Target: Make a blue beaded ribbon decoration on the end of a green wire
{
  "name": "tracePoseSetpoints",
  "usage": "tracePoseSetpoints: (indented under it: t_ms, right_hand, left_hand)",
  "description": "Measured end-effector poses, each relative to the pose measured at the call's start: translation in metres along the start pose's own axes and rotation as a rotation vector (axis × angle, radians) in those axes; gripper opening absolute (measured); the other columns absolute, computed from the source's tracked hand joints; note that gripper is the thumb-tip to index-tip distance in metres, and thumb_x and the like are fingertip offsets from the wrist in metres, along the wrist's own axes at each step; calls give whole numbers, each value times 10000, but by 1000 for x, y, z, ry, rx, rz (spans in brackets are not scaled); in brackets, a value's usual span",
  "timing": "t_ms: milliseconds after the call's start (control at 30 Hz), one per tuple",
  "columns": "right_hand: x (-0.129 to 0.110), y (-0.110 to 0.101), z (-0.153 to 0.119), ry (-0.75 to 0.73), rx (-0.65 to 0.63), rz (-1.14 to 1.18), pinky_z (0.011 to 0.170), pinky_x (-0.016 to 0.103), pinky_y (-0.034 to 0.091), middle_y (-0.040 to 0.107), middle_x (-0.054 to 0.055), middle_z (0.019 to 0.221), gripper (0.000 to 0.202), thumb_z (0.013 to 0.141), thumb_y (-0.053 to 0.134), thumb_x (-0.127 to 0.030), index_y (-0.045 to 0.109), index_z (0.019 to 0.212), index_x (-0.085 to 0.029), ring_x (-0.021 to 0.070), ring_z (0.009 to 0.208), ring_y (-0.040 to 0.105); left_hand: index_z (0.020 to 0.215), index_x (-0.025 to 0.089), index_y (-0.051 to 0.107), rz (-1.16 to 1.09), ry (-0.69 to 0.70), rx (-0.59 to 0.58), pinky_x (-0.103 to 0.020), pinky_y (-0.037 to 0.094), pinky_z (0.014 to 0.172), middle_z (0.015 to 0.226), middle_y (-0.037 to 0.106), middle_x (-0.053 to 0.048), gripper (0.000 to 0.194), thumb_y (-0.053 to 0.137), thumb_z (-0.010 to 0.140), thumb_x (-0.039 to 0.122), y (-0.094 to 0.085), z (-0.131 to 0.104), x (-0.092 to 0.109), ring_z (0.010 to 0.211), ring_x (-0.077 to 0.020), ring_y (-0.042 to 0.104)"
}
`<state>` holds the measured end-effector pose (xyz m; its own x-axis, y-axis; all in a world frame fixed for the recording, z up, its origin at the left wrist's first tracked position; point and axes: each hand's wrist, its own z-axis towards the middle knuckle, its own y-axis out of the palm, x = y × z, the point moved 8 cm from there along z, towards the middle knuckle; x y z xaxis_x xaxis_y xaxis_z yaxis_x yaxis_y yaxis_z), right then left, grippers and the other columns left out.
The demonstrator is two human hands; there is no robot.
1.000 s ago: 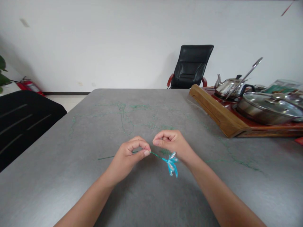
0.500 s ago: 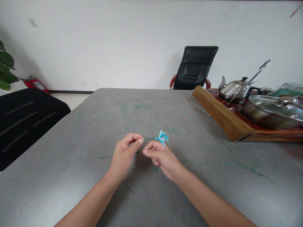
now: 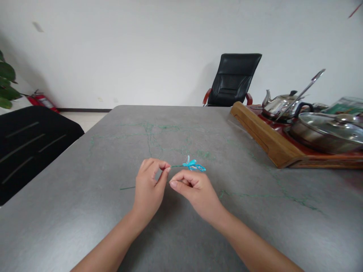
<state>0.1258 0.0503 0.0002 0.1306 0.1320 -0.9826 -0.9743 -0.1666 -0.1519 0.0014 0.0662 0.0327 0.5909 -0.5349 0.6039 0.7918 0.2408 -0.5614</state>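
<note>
Thumb and forefinger of my left hand [image 3: 150, 183] pinch the end of a thin green stem [image 3: 177, 166]. At the stem's right end is a small blue flower [image 3: 193, 165] with loop-like petals, some edged with clear beads. My right hand [image 3: 197, 189] is just below the flower, thumb and forefinger pressed together; whatever they hold, if anything, is too small to name. A dark green stick [image 3: 127, 188] lies on the grey table [image 3: 70, 211], its right part hidden behind my left hand.
Loose green thread [image 3: 263, 195] is scattered over the table. On the right stands a wooden tray [image 3: 255, 136] with a steel kettle [image 3: 283, 104] and a lidded pan [image 3: 326, 136]. A black chair [image 3: 234, 81] is beyond the table; another dark seat [image 3: 34, 143] is at left.
The blue flower has turned, so its petals now point up and to the right. My right hand has shifted slightly and its fingers have changed pose. The left hand still pinches the stem.
</note>
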Motion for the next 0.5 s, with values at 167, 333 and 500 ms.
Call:
tracePoseSetpoints:
  t_ms: [167,333,500]
  right_hand:
    - [-32,-20,-7,-200,118,-454,551,242,299,452,-63,545,170,875,539,-183,644,742,-196,88,514,396]
    - [-45,-35,-5,-286,128,-606,609,237,370,634,-22,681,169,885,532,-181,684,814,-205,111,610,534]
    - [-43,-50,2,-270,150,-600,573,240,336,565,-36,607,150,855,579,-189,705,774,-199,103,564,479]
  left_hand:
    - [837,194,606,103,118,-39,-348,416,735,818,633,-37,103,543,887,129,4,-2,7,826,-212,535]
    - [864,194,629,177,208,-113,-367,398,746,842,642,-55,129,529,901,121,13,-4,12,849,-226,520]
    - [878,189,631,58,272,-252,-351,405,763,851,628,-60,157,496,930,128,22,-5,20,857,-214,513]
